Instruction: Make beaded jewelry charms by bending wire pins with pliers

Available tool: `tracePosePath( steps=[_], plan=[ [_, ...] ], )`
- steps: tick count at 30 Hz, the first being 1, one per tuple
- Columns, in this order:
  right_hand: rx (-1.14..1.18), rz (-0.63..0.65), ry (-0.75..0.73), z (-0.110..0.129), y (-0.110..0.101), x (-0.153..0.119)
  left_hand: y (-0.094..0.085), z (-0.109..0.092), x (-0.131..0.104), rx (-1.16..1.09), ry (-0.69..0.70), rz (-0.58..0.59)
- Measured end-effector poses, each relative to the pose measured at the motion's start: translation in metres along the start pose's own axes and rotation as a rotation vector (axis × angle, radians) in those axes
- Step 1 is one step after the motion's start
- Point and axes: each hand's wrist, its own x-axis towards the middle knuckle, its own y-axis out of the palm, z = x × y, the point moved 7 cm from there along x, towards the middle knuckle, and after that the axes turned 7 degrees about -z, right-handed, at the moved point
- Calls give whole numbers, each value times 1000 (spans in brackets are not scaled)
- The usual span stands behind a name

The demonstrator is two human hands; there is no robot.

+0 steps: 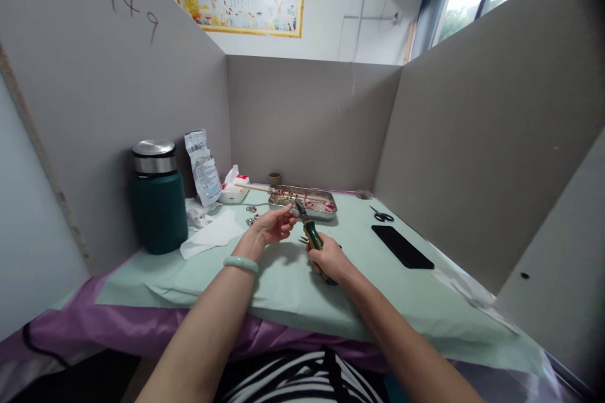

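Note:
My right hand (327,257) is wrapped round the green and yellow handles of a pair of pliers (312,234), whose jaws point up and to the left. Beside the jaws, my left hand (276,225) has its fingers pinched together on something too small to make out. A green bangle (241,264) circles my left wrist. Just beyond both hands lies a metal tray (326,215) with red and gold-coloured small pieces in it. A few small shiny pieces (251,221) rest on the cloth left of my left hand.
A dark green flask (159,211), a foil pouch (203,167), white paper (212,236) and a tissue pack (234,191) stand or lie at left. On the right are scissors (384,216) and a black phone-like slab (401,246). Grey panels (312,119) enclose the table.

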Motion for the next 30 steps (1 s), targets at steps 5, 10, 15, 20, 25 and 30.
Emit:
tracePosePath(
  steps=[5,10,15,20,25,30],
  plan=[
    [-19,1,-18,2,0,0,1,-5,-3,-29,45,-4],
    [-21,13,-17,3,0,0,-3,-18,-2,241,281,-125],
    [41,9,25,-1,1,0,0,-29,-5,500,503,-226],
    [19,-9,11,0,-1,0,5,-26,-7,448,476,-135],
    [1,13,54,0,0,0,2,-27,-5,413,499,-174],
    [194,115,142,1,0,-3,2,-30,-4,484,536,-224]
  ],
)
